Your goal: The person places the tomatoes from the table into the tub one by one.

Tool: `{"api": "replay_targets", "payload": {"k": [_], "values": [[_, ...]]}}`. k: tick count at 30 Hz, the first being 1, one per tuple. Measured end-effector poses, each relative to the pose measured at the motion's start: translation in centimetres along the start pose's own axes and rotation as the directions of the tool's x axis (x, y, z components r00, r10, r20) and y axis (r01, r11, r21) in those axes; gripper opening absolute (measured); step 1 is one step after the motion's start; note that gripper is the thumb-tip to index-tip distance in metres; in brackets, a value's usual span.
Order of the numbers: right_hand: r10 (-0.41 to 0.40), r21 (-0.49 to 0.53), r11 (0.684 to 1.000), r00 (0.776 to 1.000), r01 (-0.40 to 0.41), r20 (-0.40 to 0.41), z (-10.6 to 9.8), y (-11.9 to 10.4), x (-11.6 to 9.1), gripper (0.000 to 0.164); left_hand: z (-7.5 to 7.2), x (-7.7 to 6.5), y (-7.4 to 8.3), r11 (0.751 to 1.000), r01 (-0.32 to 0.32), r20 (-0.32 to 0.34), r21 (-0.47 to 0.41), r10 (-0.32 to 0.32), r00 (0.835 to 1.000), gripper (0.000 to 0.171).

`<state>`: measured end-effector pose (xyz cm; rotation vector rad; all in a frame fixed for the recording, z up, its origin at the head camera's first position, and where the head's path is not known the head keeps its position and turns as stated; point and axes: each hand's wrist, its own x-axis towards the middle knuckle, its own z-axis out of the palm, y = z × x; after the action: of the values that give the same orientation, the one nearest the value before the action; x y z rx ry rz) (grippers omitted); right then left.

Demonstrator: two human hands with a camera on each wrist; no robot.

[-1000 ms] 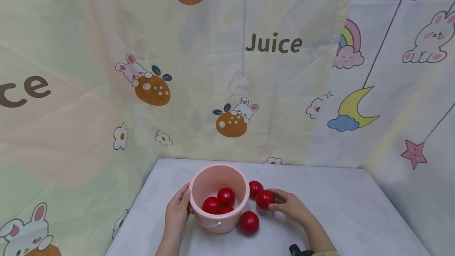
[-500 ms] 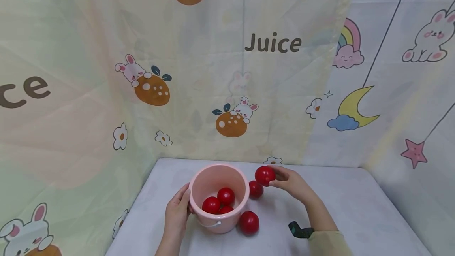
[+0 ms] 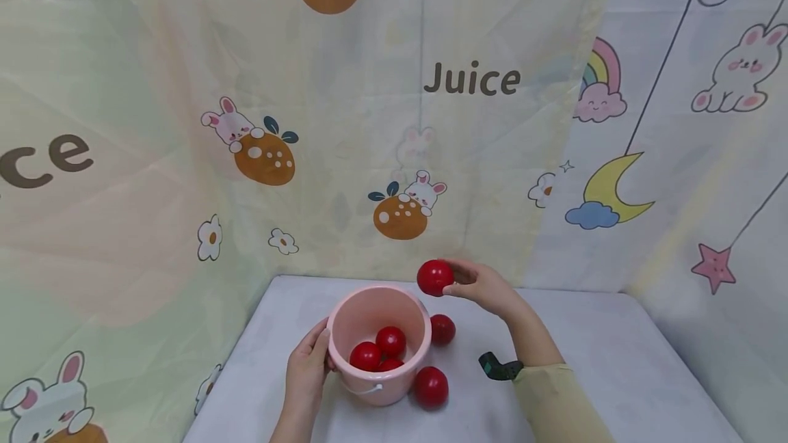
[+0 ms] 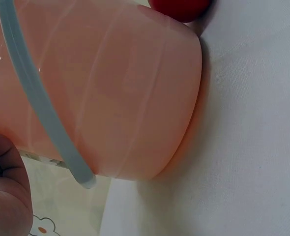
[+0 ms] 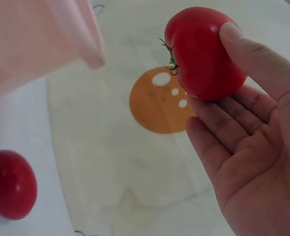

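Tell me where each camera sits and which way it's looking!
Head: worn on the head, looking forward and down at the pink bucket; the left hand, right hand and right sleeve show.
Left wrist: worn on the left wrist, looking at the bucket's side and pale handle; part of the left hand shows.
Right wrist: worn on the right wrist, looking at the held tomato; the right hand shows.
Shared: head and right wrist both see the held tomato and the bucket.

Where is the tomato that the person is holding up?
In the head view, the held tomato is in the right hand, a little right of centre, above and to the right of the pink bucket.
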<state>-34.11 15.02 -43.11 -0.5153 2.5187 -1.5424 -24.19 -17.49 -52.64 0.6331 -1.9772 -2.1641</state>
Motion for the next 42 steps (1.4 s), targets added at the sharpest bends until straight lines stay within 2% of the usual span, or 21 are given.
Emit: {"api": "replay_targets", "payload": {"k": [7,14,19,23,31,36,42], "values": [[-0.021,-0.029,0.999,0.999,0.022,0.043,0.8,-2.2,0.8,0.064,0.1,-0.2,0.1,1.0,0.022,0.012,-0.009,-0.022,1.0,0.045],[-0.048,-0.11,0.992,0.992,0.061,0.117,2.5,-3.0,1.4,0.065,0.0,-0.3,0.1,0.999,0.032,0.015,-0.001,-0.032,0.999,0.044],[-0.049,-0.136,0.988,0.978,0.077,0.201,4.5,-3.4,2.2,0.061,-0.1,-0.2,0.0,0.999,0.035,0.016,0.007,-0.035,0.999,0.047],[-0.049,-0.153,0.984,0.959,0.095,0.28,6.3,-3.7,3.2,0.058,-0.3,-0.2,0.0,0.999,0.044,0.012,0.01,-0.044,0.999,0.049],[0.011,-0.221,0.971,0.912,0.087,0.41,9.9,-4.5,5.0,0.056,-0.3,-0.2,-0.1,0.999,0.038,0.012,0.029,-0.039,0.999,0.053],[0.074,-0.222,0.975,0.903,0.024,0.422,11.0,-4.5,5.0,0.052,-0.1,-0.1,-0.1,0.999,0.033,0.014,0.031,-0.034,0.999,0.053],[0.122,-0.228,0.973,0.893,-0.022,0.432,11.1,-5.0,4.9,0.052,-0.1,0.1,0.0,0.998,0.039,0.007,0.039,-0.04,0.999,0.053]]}}
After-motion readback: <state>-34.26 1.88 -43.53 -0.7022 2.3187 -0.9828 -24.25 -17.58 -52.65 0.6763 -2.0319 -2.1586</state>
